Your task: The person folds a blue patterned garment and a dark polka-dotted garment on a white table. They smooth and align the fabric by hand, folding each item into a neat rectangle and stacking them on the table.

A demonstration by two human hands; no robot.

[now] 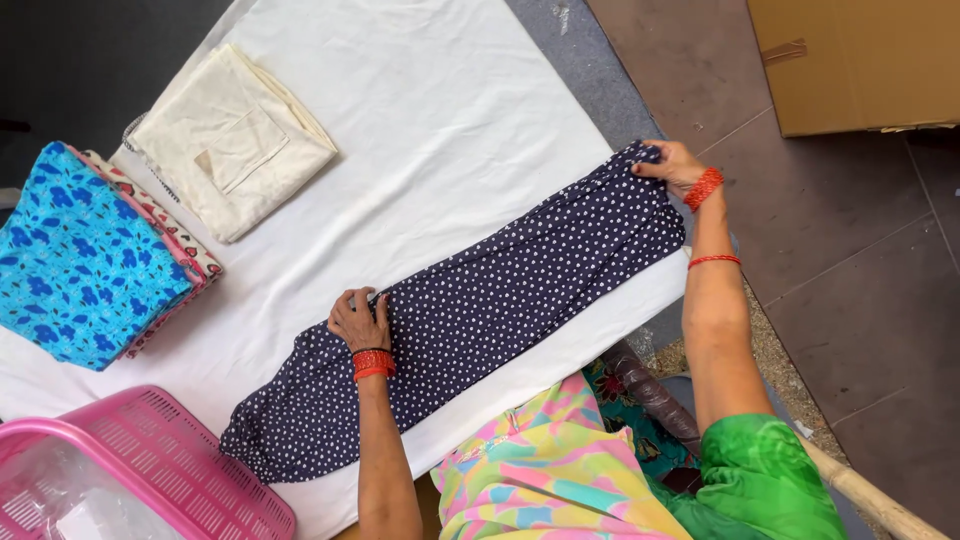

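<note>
A long navy garment with small white dots (500, 300) lies folded lengthwise across a table covered in white cloth (440, 130). My left hand (358, 320) presses flat on the garment's middle, fingers spread, red bangles at the wrist. My right hand (672, 165) pinches the garment's far right end near the table's edge, with red bangles and a red thread on that arm.
A folded cream garment (232, 140) lies at the back left. A stack of folded cloth topped by blue floral fabric (85, 255) sits at the left. A pink plastic basket (190, 470) stands at the lower left. A cardboard box (860, 60) rests on the brown tiled floor at right.
</note>
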